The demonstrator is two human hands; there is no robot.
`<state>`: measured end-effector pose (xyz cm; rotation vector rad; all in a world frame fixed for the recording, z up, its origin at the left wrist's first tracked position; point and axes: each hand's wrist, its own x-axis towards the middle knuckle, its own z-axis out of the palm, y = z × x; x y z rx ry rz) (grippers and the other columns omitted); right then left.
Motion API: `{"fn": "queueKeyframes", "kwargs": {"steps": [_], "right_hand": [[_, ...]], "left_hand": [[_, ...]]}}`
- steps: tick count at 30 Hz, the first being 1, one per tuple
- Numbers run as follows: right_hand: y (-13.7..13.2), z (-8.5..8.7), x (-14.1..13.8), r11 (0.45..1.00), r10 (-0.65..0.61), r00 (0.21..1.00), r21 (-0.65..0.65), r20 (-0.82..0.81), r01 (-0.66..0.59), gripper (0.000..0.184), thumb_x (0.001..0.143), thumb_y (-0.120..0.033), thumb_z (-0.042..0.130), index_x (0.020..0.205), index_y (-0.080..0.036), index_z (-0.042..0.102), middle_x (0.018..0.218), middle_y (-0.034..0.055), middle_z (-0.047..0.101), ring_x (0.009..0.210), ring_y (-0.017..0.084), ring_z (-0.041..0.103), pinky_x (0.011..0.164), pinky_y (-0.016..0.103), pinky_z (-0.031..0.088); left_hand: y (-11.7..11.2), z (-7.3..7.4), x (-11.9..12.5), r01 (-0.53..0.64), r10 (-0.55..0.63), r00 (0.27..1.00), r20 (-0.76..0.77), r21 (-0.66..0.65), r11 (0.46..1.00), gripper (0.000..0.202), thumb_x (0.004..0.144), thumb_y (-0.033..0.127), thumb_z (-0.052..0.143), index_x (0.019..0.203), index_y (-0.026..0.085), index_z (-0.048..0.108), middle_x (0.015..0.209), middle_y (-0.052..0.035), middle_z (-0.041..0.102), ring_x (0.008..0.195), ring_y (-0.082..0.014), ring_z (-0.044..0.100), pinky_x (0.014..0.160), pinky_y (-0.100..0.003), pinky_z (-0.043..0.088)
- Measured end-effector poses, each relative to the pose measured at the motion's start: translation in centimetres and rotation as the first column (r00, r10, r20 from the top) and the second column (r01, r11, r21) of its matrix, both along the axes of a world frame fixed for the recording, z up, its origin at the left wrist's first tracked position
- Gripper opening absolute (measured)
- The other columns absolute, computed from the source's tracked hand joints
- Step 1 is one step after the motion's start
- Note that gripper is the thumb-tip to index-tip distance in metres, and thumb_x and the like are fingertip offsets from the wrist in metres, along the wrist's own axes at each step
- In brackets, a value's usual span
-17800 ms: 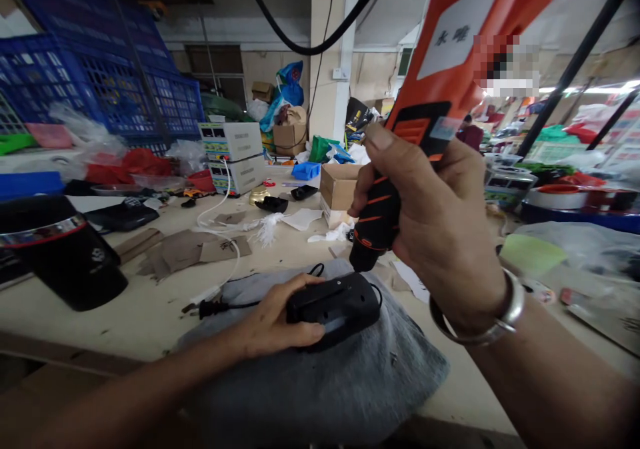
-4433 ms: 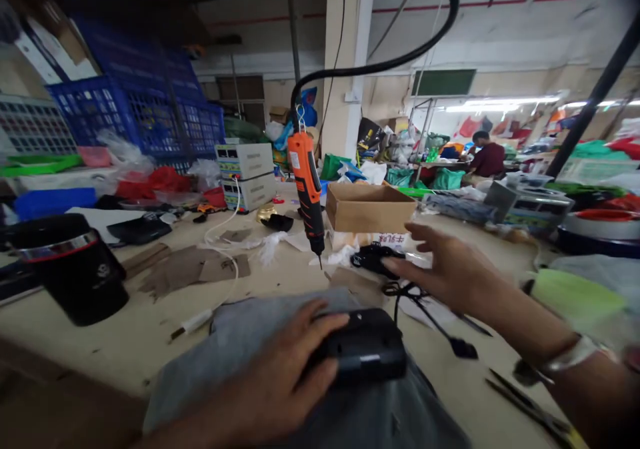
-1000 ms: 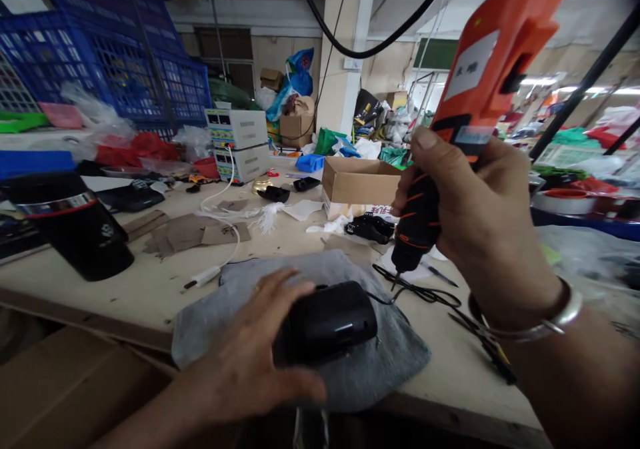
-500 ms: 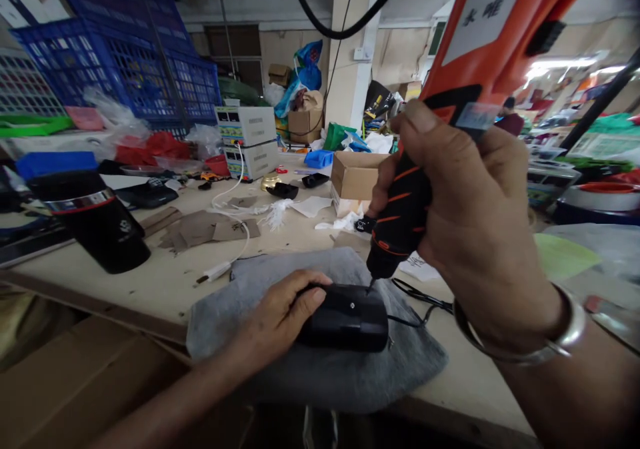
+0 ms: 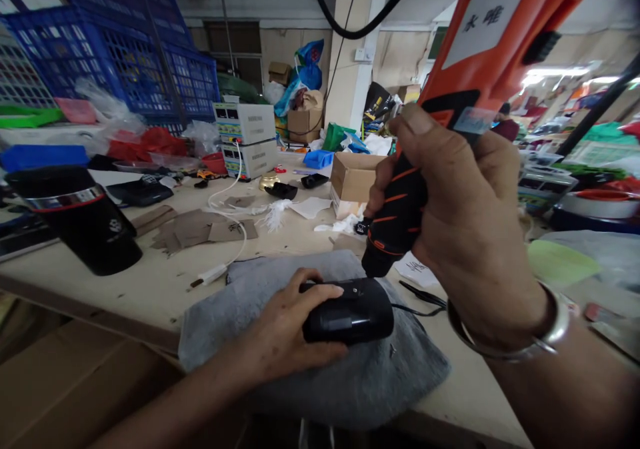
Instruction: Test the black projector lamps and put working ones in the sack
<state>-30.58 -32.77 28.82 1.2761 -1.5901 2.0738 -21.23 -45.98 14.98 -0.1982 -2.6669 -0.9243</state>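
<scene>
A black rounded plastic housing [image 5: 357, 319] with a small silver screw on top lies on a grey cloth [image 5: 320, 389]. My left hand [image 5: 287, 322] grips its left end, thumb below and fingers over the top. A thin black cable [image 5: 417, 310] runs from its right end. My right hand [image 5: 450, 202] is wrapped around an orange and black electric screwdriver [image 5: 397, 212], tilted with its nose pointing down beside the housing's far right edge. Whether the tip touches the housing is hidden. A small loose screw [image 5: 393, 350] lies on the cloth to the right.
A black tumbler [image 5: 85, 229] stands at the left of the table. Brown cardboard pieces [image 5: 200, 229], a white cable [image 5: 239, 252], an open cardboard box [image 5: 353, 182] and two stacked power supply units [image 5: 249, 146] lie farther back. A blue crate [image 5: 120, 69] stands back left.
The housing has rolled toward me, bringing the screw higher on it. My left hand has spread around it, and the screwdriver's nose has moved slightly left and behind the housing's edge.
</scene>
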Motion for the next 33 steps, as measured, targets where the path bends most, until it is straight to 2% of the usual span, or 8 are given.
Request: {"fn": "queueKeyframes", "kwargs": {"steps": [8,19,27,33], "right_hand": [[-0.79,-0.15,-0.79,1.0,-0.015,1.0,0.023,0.018,0.014,0.026,0.08,-0.043,0.064,0.07,-0.021,0.053,0.056,-0.0044,0.054,0.041,0.009,0.053,0.037,0.02,0.045],[-0.89,-0.27,-0.75,0.999,-0.024,1.0,0.022,0.008,0.023,0.024,0.079,-0.042,0.065,0.071,-0.021,0.055,0.054,-0.0045,0.054,0.04,0.009,0.052,0.036,0.019,0.045],[-0.79,-0.38,-0.93,0.999,-0.028,1.0,0.029,0.011,0.027,0.025,0.08,-0.042,0.063,0.07,-0.021,0.055,0.055,-0.0042,0.054,0.041,0.01,0.053,0.037,0.019,0.046],[-0.97,-0.26,-0.98,0.999,-0.025,0.999,0.034,-0.02,0.026,0.025,0.082,-0.039,0.062,0.068,-0.02,0.055,0.054,-0.0046,0.052,0.04,0.009,0.052,0.034,0.019,0.044]], "left_hand": [[-0.04,-0.05,-0.64,0.026,-0.024,0.997,-0.072,0.026,0.999,0.057,0.063,0.032,0.073,0.115,0.028,0.05,0.117,-0.0058,0.045,0.103,-0.025,0.055,0.088,-0.04,0.049],[0.28,0.39,-0.64,0.004,0.001,0.998,-0.069,0.069,0.998,0.056,0.057,0.031,0.073,0.109,0.032,0.05,0.112,-0.0041,0.049,0.098,-0.0265,0.056,0.085,-0.042,0.05],[0.11,0.21,-0.65,0.028,-0.025,0.998,-0.064,0.051,0.998,0.054,0.063,0.028,0.072,0.112,0.028,0.048,0.113,-0.0045,0.046,0.101,-0.0233,0.054,0.087,-0.04,0.048],[0.06,0.17,-0.59,0.038,-0.034,0.997,-0.071,0.053,0.998,0.058,0.063,0.029,0.073,0.114,0.03,0.045,0.115,-0.004,0.044,0.101,-0.023,0.054,0.087,-0.041,0.048]]}}
